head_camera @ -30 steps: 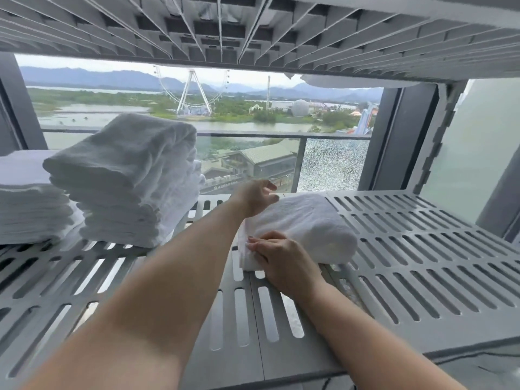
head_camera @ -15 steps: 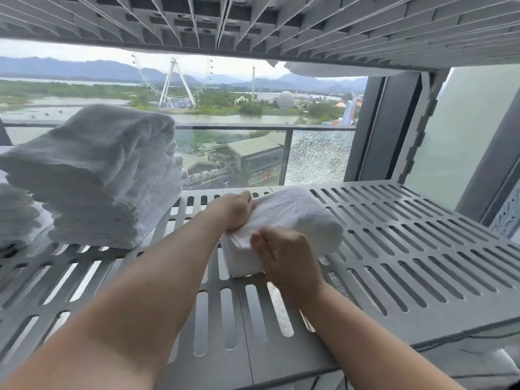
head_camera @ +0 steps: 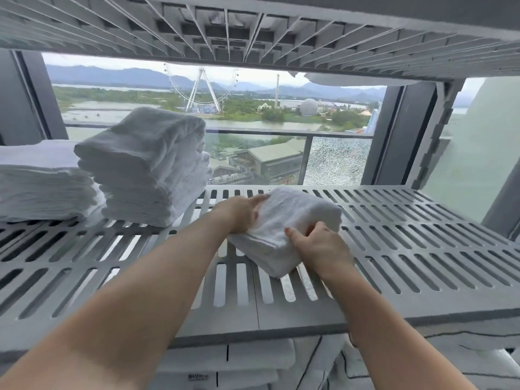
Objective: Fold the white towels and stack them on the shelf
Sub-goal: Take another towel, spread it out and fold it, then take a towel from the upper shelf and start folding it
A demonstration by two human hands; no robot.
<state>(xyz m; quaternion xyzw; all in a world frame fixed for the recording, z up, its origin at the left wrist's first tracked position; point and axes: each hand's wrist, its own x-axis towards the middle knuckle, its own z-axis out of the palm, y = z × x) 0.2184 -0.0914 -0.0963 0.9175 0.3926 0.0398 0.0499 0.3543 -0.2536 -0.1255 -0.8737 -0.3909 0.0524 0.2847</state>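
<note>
A folded white towel (head_camera: 287, 220) lies on the grey slatted shelf (head_camera: 408, 249), near its middle. My left hand (head_camera: 242, 211) holds the towel's far left side, fingers laid along its top edge. My right hand (head_camera: 318, 246) grips the near right corner, thumb on top and fingers tucked beneath. To the left stands a tall stack of folded white towels (head_camera: 146, 167), with a lower, flatter stack of towels (head_camera: 39, 184) at the far left edge.
Another slatted shelf (head_camera: 253, 29) hangs close overhead. A dark window post (head_camera: 405, 133) and a slotted upright (head_camera: 439, 128) rise at the back right. White folded linen (head_camera: 225, 367) lies below the shelf front. Behind is a glass window.
Both hands have taken hold of the towel and turned it, so its near corner now points toward me. My right hand moved from the left edge to the right corner.
</note>
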